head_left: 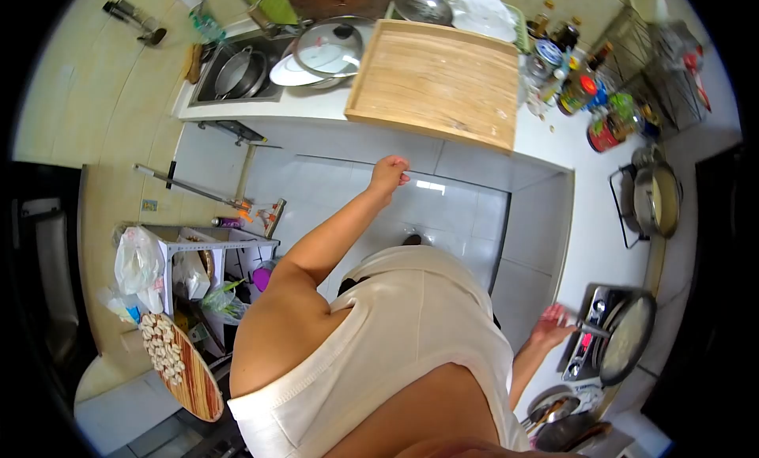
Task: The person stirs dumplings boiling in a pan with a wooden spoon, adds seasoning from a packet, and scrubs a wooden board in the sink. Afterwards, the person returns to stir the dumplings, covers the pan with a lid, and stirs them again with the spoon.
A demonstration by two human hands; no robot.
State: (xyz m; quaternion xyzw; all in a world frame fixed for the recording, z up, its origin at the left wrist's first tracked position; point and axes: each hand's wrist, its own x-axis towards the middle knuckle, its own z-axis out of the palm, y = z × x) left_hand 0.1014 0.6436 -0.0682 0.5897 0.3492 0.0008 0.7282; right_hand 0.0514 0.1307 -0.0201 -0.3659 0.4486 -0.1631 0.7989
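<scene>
At the right, my right hand (550, 327) is closed around the handle of a frying pan (630, 339). The pan holds something pale and sits tilted-looking at the edge of the view on a gas stove (587, 349) with a lit red display. My left hand (389, 176) hangs in the air over the floor, in front of the counter, its fingers curled in. Nothing shows in it. Nearest to it is a wooden tray (435, 79) lying on the counter and jutting past its front edge.
Left of the tray are a lidded pan (328, 47) and a sink (207, 86) with pots. Bottles and jars (581, 94) crowd the far right corner; a pot (656, 197) stands nearby. At lower left, a round board (198, 383) bears several pale dough pieces beside a shelf (170, 248).
</scene>
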